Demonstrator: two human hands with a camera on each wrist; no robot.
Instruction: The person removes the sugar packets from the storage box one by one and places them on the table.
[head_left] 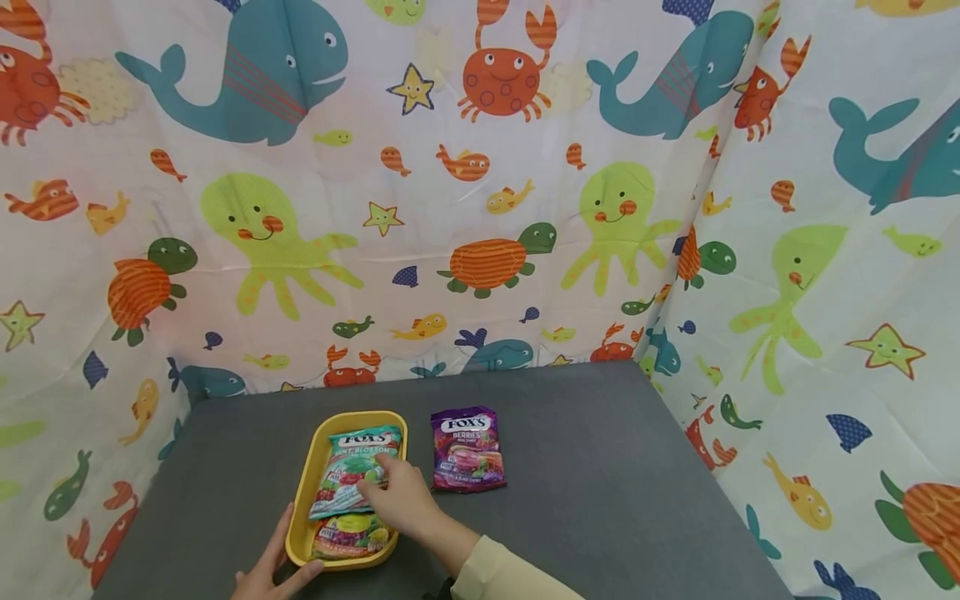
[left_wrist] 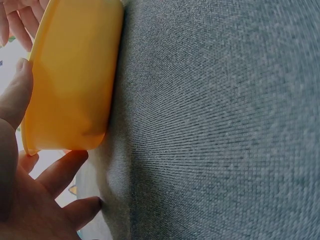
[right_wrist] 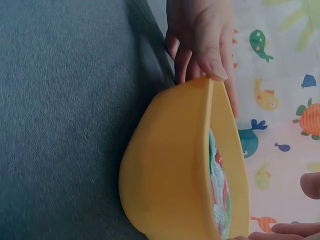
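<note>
A yellow plastic tub [head_left: 292, 533] stands on the grey surface, left of centre in the head view. Inside lies a teal Fox's mint candy bag [head_left: 348, 462], partly over another candy bag [head_left: 348, 540] with fruit pictures. At the tub's near left corner is my left hand [head_left: 266, 575], thumb by the rim and fingers along the outer wall; spread fingers [left_wrist: 65, 172] show in the left wrist view. My right hand [head_left: 405, 496] is over the mint bag, fingertips at its front. The right wrist view shows its thumb [right_wrist: 311, 185] and fingers apart.
A purple Fox's berries candy bag [head_left: 468, 458] lies flat to the right of the tub. Around the grey surface [head_left: 600, 483] hangs a white curtain [head_left: 420, 275] printed with sea animals, at the back and both sides.
</note>
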